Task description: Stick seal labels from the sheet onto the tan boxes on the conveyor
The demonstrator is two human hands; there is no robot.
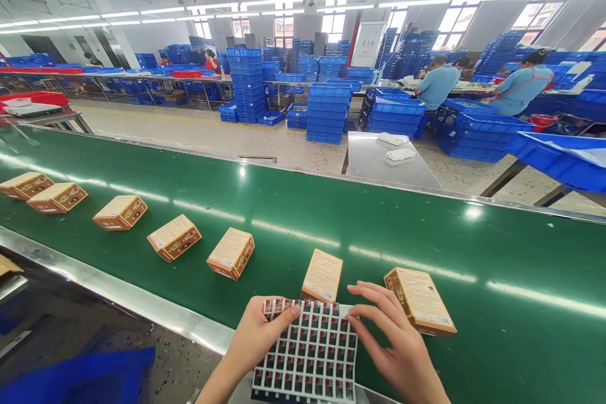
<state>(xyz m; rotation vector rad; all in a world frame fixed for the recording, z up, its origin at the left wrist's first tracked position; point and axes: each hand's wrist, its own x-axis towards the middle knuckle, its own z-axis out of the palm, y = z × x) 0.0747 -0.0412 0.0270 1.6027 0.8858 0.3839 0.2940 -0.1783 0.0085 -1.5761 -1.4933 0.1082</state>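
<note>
My left hand (259,334) grips a sheet of small stickers (307,353) by its upper left side, with the thumb lying on top. The sheet has rows of dark and red labels on a white backing, and a bare white patch shows at its upper right corner. At that corner the thumb and index finger of my right hand (392,334) pinch the edge, while the other fingers are raised. Whether a loose sticker is between them is too small to tell. Just beyond the sheet lies a brown and cream box (322,274). Another box (421,300) lies behind my right hand.
More such boxes, including one nearby (231,254), lie in a row leftward along the green conveyor belt (279,202). A metal rail (156,309) edges the belt. Beyond stand a metal table (388,167), stacked blue crates (329,113) and seated people (438,85).
</note>
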